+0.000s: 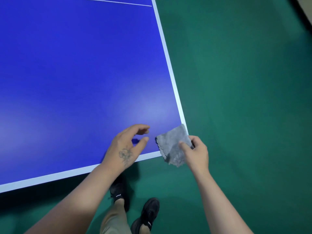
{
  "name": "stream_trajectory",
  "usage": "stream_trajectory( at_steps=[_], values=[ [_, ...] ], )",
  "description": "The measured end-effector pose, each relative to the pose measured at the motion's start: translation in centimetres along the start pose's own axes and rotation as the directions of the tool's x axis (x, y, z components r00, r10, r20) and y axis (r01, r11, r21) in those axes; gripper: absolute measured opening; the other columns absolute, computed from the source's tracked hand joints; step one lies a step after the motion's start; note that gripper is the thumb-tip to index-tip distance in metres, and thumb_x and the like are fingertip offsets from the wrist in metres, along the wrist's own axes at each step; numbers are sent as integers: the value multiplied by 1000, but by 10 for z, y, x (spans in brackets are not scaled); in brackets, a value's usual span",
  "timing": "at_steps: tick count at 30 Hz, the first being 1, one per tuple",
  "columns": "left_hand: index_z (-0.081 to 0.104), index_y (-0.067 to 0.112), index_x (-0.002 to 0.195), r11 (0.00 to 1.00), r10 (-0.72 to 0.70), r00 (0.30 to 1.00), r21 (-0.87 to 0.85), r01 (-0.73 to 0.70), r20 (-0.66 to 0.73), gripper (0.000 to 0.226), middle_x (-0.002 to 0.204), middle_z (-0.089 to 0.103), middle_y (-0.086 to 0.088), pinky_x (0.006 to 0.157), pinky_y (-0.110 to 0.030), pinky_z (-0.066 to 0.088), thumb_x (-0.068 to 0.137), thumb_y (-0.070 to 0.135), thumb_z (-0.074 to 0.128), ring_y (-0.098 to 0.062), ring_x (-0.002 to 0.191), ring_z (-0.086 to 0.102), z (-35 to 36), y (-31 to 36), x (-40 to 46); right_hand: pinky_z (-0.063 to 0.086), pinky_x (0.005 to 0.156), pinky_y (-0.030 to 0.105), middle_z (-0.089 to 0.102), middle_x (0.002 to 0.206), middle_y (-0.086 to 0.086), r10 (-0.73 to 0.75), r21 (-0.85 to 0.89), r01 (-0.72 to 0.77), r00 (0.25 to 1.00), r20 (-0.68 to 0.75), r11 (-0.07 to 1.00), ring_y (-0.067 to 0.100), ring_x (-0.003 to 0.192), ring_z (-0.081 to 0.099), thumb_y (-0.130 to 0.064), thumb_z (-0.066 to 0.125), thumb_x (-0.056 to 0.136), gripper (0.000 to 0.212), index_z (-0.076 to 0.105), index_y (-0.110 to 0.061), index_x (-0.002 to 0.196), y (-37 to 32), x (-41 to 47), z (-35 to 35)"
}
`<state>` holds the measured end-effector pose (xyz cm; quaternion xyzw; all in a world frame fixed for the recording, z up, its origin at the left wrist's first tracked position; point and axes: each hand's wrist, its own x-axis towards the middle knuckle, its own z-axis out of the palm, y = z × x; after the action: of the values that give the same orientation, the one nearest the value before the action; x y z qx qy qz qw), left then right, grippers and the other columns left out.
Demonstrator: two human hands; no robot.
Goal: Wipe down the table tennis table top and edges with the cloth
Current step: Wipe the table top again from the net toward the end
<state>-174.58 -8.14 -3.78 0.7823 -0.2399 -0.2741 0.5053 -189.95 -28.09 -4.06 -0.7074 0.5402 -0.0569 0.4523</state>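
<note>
Grey fuzzy microfibre cloth point(173, 146) hangs over the near right corner of the blue table tennis table with white edge lines point(76, 73), low and right of centre, pinched between thumb and fingers of the right hand point(196, 152), while the left hand point(127, 146), fingers loosely spread and holding nothing, hovers just beside it.

Head view looks steeply down, close over the table corner point(183, 125)
</note>
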Motion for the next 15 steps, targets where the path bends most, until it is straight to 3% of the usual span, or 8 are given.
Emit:
stream_trajectory(
  at_steps=[4, 9, 12, 15],
  values=[
    [62, 35, 135, 975, -109, 990, -184, 125, 91, 48, 125, 73, 19, 106, -28, 50, 92, 23, 83, -3, 124, 63, -7, 25, -5, 43, 64, 30, 62, 71, -14, -106, 120, 90, 985, 135, 989, 11, 66, 52, -33, 71, 80, 12, 67, -22, 82, -45, -47, 4],
    [56, 37, 140, 820, -344, 931, -443, 363, 126, 95, 134, 67, 0, 102, -31, 51, 54, 53, 92, -11, 122, 65, -44, 42, -23, 47, 67, 26, 65, 78, -3, -243, 334, 144, 930, 277, 931, 15, 72, 57, -25, 74, 80, 24, 67, -6, 93, -105, -97, -3],
    [60, 25, 140, 724, -355, 911, -554, 411, 212, 86, 122, 76, -4, 108, -42, 48, 63, 42, 92, -13, 103, 72, -73, 53, -46, 48, 68, 27, 66, 81, 1, -310, 424, 150, 888, 339, 893, 17, 75, 59, -24, 75, 79, 28, 65, -3, 95, -135, -124, -13],
    [69, 13, 119, 694, -344, 924, -618, 370, 168, 65, 111, 76, -10, 121, -47, 42, 64, 37, 93, -19, 106, 71, -98, 63, -77, 47, 66, 25, 64, 81, 1, -369, 459, 166, 839, 400, 873, 17, 75, 58, -24, 75, 79, 26, 64, -5, 94, -158, -148, -21]
  ],
)
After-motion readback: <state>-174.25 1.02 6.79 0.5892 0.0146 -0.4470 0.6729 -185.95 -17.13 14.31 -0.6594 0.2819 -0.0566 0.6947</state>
